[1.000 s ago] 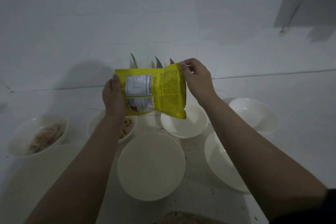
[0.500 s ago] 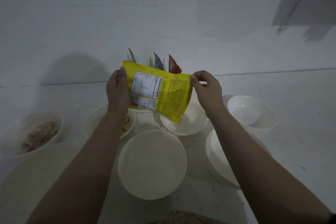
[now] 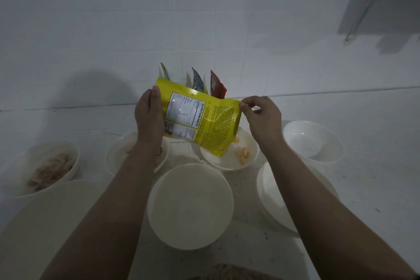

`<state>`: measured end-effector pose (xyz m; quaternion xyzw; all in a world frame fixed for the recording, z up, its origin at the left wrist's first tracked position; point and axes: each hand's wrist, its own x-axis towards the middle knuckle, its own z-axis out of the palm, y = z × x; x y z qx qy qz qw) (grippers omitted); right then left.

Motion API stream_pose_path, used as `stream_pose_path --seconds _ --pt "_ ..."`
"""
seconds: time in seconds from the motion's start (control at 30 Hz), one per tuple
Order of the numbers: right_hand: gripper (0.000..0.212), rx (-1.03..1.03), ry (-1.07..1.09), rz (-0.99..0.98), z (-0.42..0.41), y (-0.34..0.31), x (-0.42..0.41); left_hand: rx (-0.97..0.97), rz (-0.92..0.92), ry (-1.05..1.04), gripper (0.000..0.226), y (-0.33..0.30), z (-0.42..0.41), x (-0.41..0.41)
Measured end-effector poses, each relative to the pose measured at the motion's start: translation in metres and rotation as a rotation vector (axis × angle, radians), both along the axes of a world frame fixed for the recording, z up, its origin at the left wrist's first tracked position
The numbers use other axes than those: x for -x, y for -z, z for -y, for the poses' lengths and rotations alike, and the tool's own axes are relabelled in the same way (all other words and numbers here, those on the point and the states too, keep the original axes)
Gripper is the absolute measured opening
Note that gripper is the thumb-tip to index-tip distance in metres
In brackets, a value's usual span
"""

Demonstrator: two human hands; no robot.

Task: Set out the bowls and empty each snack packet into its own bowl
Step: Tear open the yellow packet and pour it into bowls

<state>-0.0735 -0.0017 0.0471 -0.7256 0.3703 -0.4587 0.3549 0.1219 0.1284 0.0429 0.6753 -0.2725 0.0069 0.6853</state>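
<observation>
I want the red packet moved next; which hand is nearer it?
Right. The right hand sits just right of and below the red packet; the left hand is farther left.

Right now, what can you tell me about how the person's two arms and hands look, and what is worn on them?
Both forearms are bare from elbow to wrist. The left hand and the right hand wear no gloves, and no ring, watch or bracelet shows. Only at the bottom right corner, a small piece of dark sleeve appears on the right arm. The light is dim, so finer details cannot be told.
</observation>
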Motion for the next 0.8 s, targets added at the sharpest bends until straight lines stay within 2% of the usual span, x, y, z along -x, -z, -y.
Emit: stream_pose_path --seconds 0.4,0.67,0.8 --pt "0.007 0.0 -0.008 -0.037 -0.001 -0.001 -0.005 0.014 0.04 -0.004 0.044 -0.008 -0.002 -0.007" --pt "0.015 0.055 -0.006 -0.067 0.003 -0.004 -0.006 0.004 0.061 0.012 0.042 -0.016 0.005 -0.006" --pt "0.013 0.05 -0.019 -0.069 0.002 -0.003 -0.008 0.018 0.07 0.015 0.042 -0.017 0.004 -0.009"
